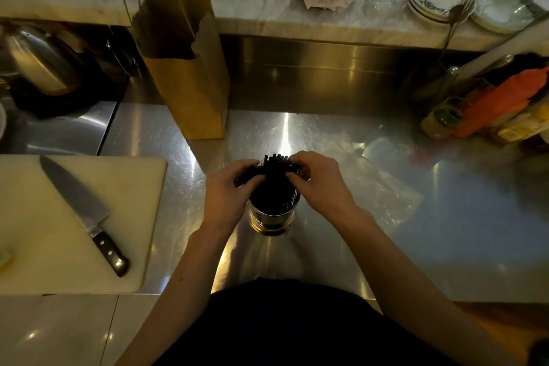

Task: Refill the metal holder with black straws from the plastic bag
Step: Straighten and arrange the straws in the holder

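Note:
A round metal holder stands upright on the steel counter, right in front of me. A bundle of black straws sticks up out of it, its tops fanned out. My left hand grips the bundle from the left. My right hand pinches the straw tops from the right. A clear plastic bag lies flat and crumpled on the counter to the right of the holder; I cannot tell whether any straws are in it.
A cutting board with a large knife lies at the left. A brown paper bag stands behind the holder. Bottles and packets crowd the right. Stacked plates sit on the marble ledge. A kettle stands far left.

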The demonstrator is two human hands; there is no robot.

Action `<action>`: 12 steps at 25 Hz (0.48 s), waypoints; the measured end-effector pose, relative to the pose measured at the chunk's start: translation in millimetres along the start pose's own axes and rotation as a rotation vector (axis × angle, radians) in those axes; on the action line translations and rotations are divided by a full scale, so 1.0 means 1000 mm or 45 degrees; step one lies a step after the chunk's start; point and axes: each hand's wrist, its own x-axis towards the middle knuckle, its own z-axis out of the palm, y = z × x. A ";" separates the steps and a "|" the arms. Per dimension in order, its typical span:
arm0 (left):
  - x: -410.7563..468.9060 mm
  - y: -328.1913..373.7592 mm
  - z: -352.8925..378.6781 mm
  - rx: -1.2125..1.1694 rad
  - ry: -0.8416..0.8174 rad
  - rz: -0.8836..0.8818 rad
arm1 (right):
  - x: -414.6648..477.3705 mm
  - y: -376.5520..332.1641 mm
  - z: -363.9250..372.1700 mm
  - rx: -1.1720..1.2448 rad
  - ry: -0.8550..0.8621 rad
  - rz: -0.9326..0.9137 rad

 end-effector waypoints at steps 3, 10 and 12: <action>0.001 0.002 0.000 0.024 -0.008 0.028 | 0.003 -0.006 -0.005 -0.188 -0.089 -0.032; 0.001 -0.001 0.004 0.114 0.050 0.051 | 0.000 -0.003 -0.004 -0.155 -0.045 -0.041; -0.001 -0.001 0.003 0.087 0.119 0.044 | -0.003 -0.001 -0.003 -0.085 -0.028 -0.009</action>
